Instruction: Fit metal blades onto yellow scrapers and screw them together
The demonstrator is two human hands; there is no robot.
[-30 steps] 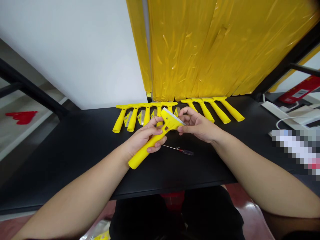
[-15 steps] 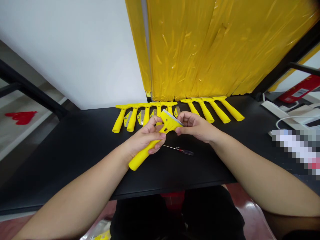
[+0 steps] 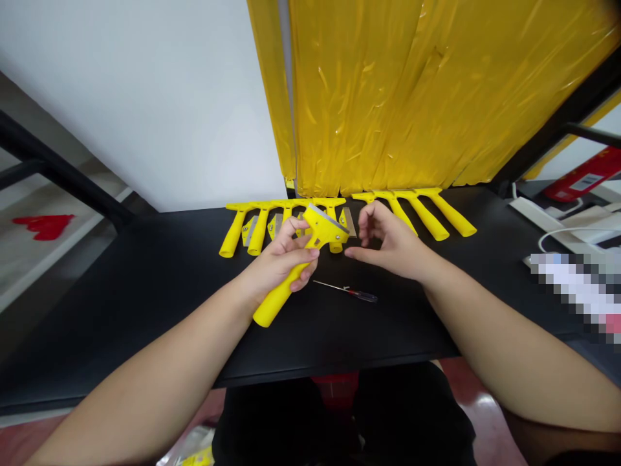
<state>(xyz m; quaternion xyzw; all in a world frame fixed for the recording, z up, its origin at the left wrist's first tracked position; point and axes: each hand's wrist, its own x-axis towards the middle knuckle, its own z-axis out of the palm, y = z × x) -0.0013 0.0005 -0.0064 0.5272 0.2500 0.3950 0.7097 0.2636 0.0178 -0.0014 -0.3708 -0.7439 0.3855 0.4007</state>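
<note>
A yellow scraper (image 3: pixel 279 294) with a metal blade along its head is in my left hand (image 3: pixel 286 255), tilted with the head up and to the right. A screw shows at the right end of the head. Just right of the head, apart from it, my right hand (image 3: pixel 392 243) is open, thumb and fingers spread with nothing between them. Below the hands, a thin screwdriver (image 3: pixel 361 296) lies on the black table (image 3: pixel 388 336). A small metal piece rests by its shaft.
Several yellow scraper handles (image 3: pixel 234 233) stand in a row at the back left, with small yellow-and-metal blade pieces (image 3: pixel 250 231) between them. Another row of yellow handles (image 3: pixel 429 217) lies at the back right. A white power strip (image 3: pixel 538 220) and cable are at the right edge.
My right hand has let go of the scraper head and moved slightly right, its fingers opening. The scraper has turned a little in my left hand, so the screw now shows.
</note>
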